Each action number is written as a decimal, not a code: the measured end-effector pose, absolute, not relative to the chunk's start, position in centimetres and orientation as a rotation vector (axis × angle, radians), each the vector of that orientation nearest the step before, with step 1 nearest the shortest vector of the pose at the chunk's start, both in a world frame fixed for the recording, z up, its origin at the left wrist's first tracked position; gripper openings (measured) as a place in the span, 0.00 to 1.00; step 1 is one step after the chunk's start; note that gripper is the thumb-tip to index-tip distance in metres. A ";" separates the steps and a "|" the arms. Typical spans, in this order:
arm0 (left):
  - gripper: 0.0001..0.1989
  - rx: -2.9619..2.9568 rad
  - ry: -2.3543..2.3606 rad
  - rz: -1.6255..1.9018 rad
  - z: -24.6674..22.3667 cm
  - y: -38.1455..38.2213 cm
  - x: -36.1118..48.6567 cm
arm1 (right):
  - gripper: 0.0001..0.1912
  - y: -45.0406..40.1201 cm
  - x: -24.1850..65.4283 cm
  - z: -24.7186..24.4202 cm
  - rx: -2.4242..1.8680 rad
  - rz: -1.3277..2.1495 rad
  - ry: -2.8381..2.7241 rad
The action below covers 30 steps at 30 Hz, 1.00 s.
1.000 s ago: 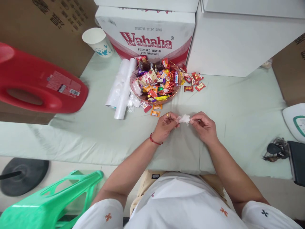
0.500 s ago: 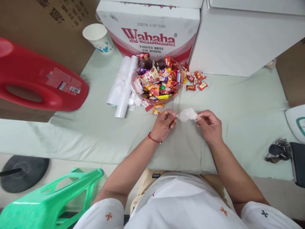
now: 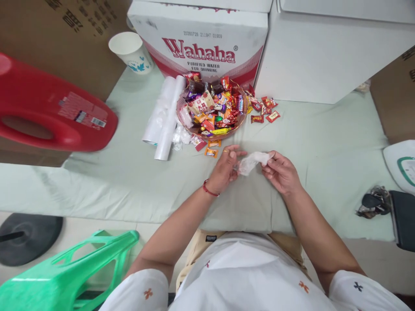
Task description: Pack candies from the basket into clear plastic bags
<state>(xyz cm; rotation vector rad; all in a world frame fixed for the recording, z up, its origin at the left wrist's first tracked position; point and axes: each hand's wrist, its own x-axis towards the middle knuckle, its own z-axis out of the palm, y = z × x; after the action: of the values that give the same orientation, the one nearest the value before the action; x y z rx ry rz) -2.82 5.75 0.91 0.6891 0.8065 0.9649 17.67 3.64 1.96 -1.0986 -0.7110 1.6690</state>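
Observation:
A crumpled, translucent white plastic bag [image 3: 251, 162] stretches between my two hands above the cloth. My right hand [image 3: 281, 172] pinches its right end between thumb and fingertips. At the other end, the lower fingers of my left hand [image 3: 224, 169] are curled at the bag's edge while the index finger points out to the right. Just beyond my left hand lie orange-wrapped candies [image 3: 212, 152]. Behind them stands a clear bowl [image 3: 239, 128] heaped with wrapped candies and snacks.
White plastic rolls [image 3: 169, 125] and loose clear plastic [image 3: 180, 136] lie left of the bowl. More candies [image 3: 269, 103] are scattered to its right. A paper cup [image 3: 132, 52], red jug [image 3: 94, 134], Wahaha carton [image 3: 201, 26], keys [image 3: 374, 202] and green stool [image 3: 65, 268] surround the area.
The bag's left end has dropped and the bag now bends downward. My left index finger has straightened away from the thumb. The right hand has shifted slightly left, still pinching.

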 end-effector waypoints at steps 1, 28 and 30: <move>0.35 0.734 0.803 0.901 0.8 5.7 -2.9 | 0.20 3.6 17.6 1.9 -1.100 1.697 -0.713; 0.23 0.951 0.854 0.603 0.7 5.8 -4.0 | 0.33 3.8 18.8 1.8 -1.161 1.347 -1.036; 0.23 0.946 0.849 0.594 0.8 5.9 -4.0 | 0.34 3.6 18.6 1.6 -1.255 1.310 -1.154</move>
<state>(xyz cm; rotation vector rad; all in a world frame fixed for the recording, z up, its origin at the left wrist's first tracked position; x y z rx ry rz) -4.01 5.91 0.78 0.9457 0.8487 0.5938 18.64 3.65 1.62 -1.2552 -1.1543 1.3099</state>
